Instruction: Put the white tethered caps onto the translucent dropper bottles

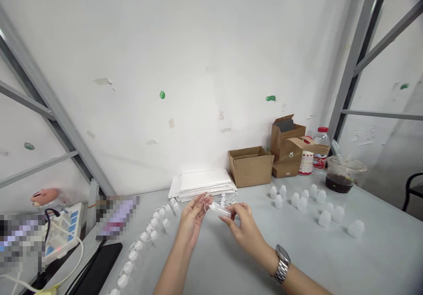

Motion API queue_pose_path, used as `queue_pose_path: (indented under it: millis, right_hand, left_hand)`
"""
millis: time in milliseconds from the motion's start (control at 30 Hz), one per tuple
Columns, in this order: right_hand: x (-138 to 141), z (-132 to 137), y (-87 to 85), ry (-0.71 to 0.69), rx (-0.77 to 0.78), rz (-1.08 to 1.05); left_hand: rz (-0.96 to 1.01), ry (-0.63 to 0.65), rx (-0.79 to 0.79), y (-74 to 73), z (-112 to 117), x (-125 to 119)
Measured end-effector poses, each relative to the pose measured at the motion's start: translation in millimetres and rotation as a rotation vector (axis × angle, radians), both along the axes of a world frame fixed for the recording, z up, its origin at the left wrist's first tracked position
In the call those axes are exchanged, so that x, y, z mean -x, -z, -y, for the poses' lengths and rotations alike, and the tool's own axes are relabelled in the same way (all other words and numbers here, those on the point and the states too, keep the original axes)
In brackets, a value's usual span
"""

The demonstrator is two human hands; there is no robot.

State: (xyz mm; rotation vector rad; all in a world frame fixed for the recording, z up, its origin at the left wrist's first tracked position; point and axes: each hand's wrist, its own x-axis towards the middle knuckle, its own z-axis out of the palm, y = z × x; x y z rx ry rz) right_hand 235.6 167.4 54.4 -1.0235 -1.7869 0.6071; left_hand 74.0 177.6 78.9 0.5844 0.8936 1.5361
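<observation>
Over the grey table [346, 264], my right hand [243, 230] grips a small clear plastic bottle [222, 210] lying sideways, its tip toward the left. My left hand [192, 218] pinches that tip, fingers pressed together on a small white cap [207, 204] at the bottle's end. A metal watch [281, 264] is on my right wrist. A curved row of several white capped bottles [145, 237] runs to the left of my left hand.
A stack of white sheets [203, 182] lies behind my hands. An open cardboard box [251, 165], a brown box [287, 143], a water bottle [321, 147] and a dark-filled cup [342, 176] stand at the back right. Several white bottles [310, 202] are scattered on the right. A black tablet [99, 266] lies at the left.
</observation>
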Motion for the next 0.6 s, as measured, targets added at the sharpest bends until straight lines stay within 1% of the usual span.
queue_pose_path:
  millis: [100, 400, 600]
  right_hand:
    - [-0.4, -0.2, -0.3, 0.007, 0.012, -0.004]
    - [0.7, -1.8, 0.9, 0.019, 0.022, 0.02]
    - [0.1, -1.4, 3.0, 0.032, -0.029, 0.054]
  left_hand:
    - [-0.01, 0.033, -0.01, 0.4, 1.2, -1.4]
    - [-0.025, 0.05, -0.045, 0.2, 1.0, -1.3]
    - [-0.025, 0.026, -0.028, -1.0, 2.1, -2.9]
